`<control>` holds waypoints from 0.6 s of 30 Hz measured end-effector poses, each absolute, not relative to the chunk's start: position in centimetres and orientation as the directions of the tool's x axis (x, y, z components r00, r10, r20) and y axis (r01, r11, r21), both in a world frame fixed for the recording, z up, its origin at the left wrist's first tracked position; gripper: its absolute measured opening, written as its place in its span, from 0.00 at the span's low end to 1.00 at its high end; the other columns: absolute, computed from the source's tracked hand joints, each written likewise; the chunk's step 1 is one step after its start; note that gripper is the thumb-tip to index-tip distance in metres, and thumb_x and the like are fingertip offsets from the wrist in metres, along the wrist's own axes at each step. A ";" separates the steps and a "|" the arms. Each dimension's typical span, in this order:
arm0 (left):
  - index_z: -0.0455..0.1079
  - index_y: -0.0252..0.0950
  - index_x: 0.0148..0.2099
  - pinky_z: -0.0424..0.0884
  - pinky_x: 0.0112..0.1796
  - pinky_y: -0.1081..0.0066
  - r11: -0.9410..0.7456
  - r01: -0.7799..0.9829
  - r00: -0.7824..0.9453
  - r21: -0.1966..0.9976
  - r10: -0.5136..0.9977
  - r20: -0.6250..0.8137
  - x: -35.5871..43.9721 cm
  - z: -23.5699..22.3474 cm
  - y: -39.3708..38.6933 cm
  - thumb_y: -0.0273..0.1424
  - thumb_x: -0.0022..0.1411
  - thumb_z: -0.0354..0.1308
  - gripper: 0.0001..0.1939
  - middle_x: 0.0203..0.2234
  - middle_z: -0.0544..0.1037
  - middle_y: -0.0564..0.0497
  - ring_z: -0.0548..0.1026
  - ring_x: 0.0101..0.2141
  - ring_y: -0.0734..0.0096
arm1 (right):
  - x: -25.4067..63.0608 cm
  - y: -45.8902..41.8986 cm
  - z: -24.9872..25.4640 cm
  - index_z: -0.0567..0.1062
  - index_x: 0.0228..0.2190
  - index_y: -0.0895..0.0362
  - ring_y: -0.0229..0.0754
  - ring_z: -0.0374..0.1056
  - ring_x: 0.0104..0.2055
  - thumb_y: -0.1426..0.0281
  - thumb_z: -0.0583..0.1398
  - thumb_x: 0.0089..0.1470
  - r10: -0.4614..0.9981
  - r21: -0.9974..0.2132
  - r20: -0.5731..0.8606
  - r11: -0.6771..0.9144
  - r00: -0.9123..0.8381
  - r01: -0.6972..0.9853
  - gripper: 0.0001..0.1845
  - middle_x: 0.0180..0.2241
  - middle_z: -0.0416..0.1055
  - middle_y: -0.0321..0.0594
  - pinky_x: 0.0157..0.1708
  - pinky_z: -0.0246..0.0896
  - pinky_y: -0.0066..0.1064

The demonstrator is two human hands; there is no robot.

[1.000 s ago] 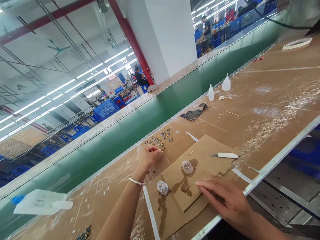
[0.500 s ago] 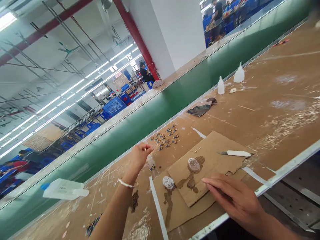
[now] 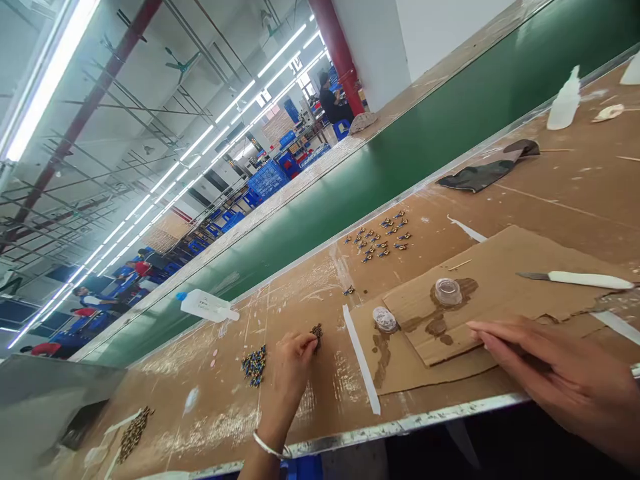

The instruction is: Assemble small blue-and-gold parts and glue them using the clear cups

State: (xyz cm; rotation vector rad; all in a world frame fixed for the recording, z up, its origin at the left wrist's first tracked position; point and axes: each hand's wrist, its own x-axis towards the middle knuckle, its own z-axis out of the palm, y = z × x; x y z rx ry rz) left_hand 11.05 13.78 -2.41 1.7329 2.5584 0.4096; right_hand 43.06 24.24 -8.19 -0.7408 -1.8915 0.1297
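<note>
My left hand (image 3: 295,360) is at a small pile of dark brown pieces (image 3: 317,331), thumb and fingertips pinched together at its edge; whatever is between them is too small to make out. Over the front edge of the cardboard (image 3: 530,267) hovers my right hand (image 3: 555,380), thumb and fingers pressed together, their contents hidden. On the cardboard are a small clear round dish (image 3: 448,292) beside wet stains, a whitish crumpled oval lump (image 3: 385,319), a thin wooden stick (image 3: 460,265) and a white-handled knife (image 3: 580,279). Several small blue-and-gold pieces (image 3: 383,238) lie spread behind it, and one lies apart (image 3: 349,291).
A heap of blue-and-gold pieces (image 3: 254,365) and a lying plastic bottle with blue cap (image 3: 207,305) are on the left. Farther left lies a brown pile (image 3: 134,437). A dark cloth (image 3: 483,170) and a white squeeze bottle (image 3: 565,100) stand toward the green belt (image 3: 400,160).
My left hand has moved from near the spread blue-and-gold pieces back toward me, to the dark brown pile. The view has swung left. My right hand stays by the cardboard's front edge.
</note>
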 end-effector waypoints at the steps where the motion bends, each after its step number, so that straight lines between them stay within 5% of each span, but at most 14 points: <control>1: 0.77 0.39 0.33 0.65 0.37 0.66 0.340 0.919 -0.370 0.200 0.919 0.138 11.3 -2.4 13.9 0.31 0.58 0.52 0.11 0.29 0.78 0.49 0.73 0.33 0.64 | 43.1 24.2 -8.3 0.73 0.35 0.56 0.32 0.72 0.30 0.67 0.52 0.62 0.550 -0.410 0.794 0.798 -0.257 0.442 0.11 0.30 0.74 0.33 0.35 0.65 0.21; 18: 0.75 0.36 0.26 0.59 0.31 0.69 0.262 0.954 -0.246 -0.147 0.962 0.116 11.9 -2.2 17.5 0.27 0.60 0.52 0.13 0.25 0.76 0.47 0.72 0.31 0.65 | 43.0 24.3 -8.6 0.72 0.37 0.55 0.33 0.72 0.31 0.72 0.53 0.60 0.529 -0.396 0.813 0.808 -0.244 0.435 0.07 0.31 0.74 0.34 0.35 0.66 0.23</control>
